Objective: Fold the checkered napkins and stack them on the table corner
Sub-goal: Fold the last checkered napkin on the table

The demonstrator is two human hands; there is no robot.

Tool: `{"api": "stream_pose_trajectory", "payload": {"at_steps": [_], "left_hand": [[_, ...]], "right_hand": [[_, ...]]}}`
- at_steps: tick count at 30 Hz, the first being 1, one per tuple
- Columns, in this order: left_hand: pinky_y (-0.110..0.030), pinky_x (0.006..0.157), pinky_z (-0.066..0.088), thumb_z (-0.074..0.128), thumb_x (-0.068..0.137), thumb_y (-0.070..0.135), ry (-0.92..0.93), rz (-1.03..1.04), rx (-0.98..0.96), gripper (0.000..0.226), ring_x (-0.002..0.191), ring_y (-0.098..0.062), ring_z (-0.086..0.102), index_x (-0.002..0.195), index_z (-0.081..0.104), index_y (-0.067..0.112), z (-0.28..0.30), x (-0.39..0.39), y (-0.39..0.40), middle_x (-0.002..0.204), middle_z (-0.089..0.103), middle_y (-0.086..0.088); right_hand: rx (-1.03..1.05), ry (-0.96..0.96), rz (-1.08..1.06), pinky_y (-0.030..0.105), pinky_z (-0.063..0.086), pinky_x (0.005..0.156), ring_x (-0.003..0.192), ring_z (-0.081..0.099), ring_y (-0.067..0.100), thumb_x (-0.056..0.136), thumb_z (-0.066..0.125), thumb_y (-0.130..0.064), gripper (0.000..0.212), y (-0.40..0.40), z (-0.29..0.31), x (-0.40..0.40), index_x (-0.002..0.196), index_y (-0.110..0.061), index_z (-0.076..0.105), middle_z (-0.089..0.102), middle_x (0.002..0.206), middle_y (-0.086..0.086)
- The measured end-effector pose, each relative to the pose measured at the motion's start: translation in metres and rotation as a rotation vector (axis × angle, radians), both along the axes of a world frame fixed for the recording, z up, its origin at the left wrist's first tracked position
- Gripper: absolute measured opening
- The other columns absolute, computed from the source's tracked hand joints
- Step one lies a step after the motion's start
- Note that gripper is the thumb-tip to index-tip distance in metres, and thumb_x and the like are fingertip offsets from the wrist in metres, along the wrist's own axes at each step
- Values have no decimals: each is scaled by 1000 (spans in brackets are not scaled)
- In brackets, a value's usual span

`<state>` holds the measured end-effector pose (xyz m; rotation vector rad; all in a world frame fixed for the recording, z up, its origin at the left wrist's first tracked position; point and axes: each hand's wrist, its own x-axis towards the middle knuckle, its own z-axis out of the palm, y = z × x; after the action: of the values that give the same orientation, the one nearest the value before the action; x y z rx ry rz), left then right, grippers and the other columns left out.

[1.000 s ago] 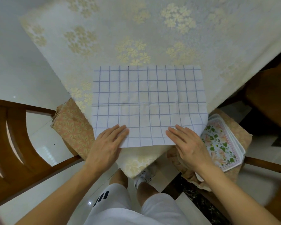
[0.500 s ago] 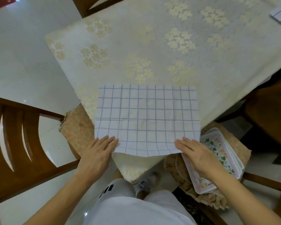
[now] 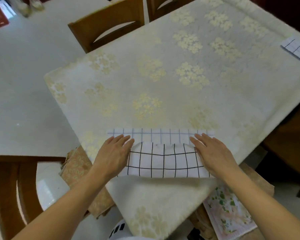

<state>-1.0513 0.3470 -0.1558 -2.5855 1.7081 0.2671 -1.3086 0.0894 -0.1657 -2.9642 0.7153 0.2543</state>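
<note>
Step in hand: the first fold of the checkered napkin (image 3: 163, 160) is judged to be under way; its near half is doubled forward over the far half, and a strip of the far half is left uncovered beyond the raised edge.
Napkin position: it is laid at the near corner of the table (image 3: 163, 75), on the flowered tablecloth, its fold line just inside the table edge.
Left hand: the left hand (image 3: 113, 153) is laid over the left end of the doubled flap, fingers nearly straight and together; whether the thumb is tucked under the cloth cannot be told.
Right hand: the right hand (image 3: 210, 153) is laid over the right end in the same way, fingers extended; a pinch cannot be confirmed.
Doing it well: the lifted edge should be carried on until it meets the far edge, with the corners matched. The sag in the middle of the flap should be drawn out by a light pull of the ends apart, and the crease then pressed flat from the centre outward.
Risk: the cloth is limp, so skewed corners are likely if one end is advanced ahead of the other.
Count, napkins: two are seen, this one and a folded napkin (image 3: 297, 49) at the far right table edge, well apart.
Count, chairs: two chair backs (image 3: 107, 25) are seen beyond the table, another at the near left.
Count, hands: two.
</note>
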Motion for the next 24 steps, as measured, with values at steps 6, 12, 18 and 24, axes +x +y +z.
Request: {"api": "stream_pose_trajectory", "payload": {"at_steps": [6,12,18,24], "left_hand": [[-47,93,54,44,91,15,55,-11,-13,40,118,-36,63,128,62,11,-29,50,-40,133,63,-15],[-46,99,50,37,100,22,88,-11,-105,36,124,-34,57,126,61,15,-57,82,-56,138,58,-13],[-56,113,33,52,96,18,17,158,-174,42,132,-31,49,137,52,11,-54,82,-61,143,53,-12],[-52,114,34,43,98,30,135,61,-158,46,137,-28,46,140,53,14,-52,18,-44,148,49,-9]], "right_hand": [[123,172,-131,40,16,122,153,17,21,109,24,-30,48,-36,-17,48,157,-28,26,20,165,-2],[80,197,-168,49,12,122,153,16,25,108,22,-34,49,-54,-39,72,157,-30,26,21,165,0],[-1,130,-268,46,3,123,153,12,21,103,14,-45,59,-48,-43,74,159,-26,20,21,165,1],[119,28,-378,42,1,124,154,4,18,102,13,-54,63,-3,-44,50,159,-29,14,10,167,0]]}}
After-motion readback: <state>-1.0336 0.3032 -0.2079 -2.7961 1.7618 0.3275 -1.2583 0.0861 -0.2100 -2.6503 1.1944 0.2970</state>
